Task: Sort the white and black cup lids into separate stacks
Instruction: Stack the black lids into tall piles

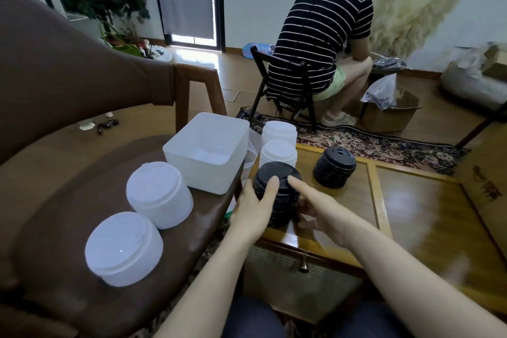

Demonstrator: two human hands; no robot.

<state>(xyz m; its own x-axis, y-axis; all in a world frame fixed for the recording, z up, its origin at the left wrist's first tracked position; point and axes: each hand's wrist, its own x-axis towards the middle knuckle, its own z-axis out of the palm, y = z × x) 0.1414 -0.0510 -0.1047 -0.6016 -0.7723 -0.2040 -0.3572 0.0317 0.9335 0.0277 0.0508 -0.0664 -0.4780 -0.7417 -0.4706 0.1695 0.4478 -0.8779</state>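
Both hands are set around a black lid stack [275, 192] on the tabletop [356, 200].
It is cupped by the left hand [253, 207]; the right hand [319, 210] touches it, fingers extended.

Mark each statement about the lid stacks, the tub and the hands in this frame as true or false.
1. Both hands hold a white stack. False: the left hand and right hand are on a black lid stack.
2. A second black stack stands on the wooden table. True.
3. Two white lid stacks sit on the brown chair seat. True.
4. The white tub is full of lids. False: it looks empty.
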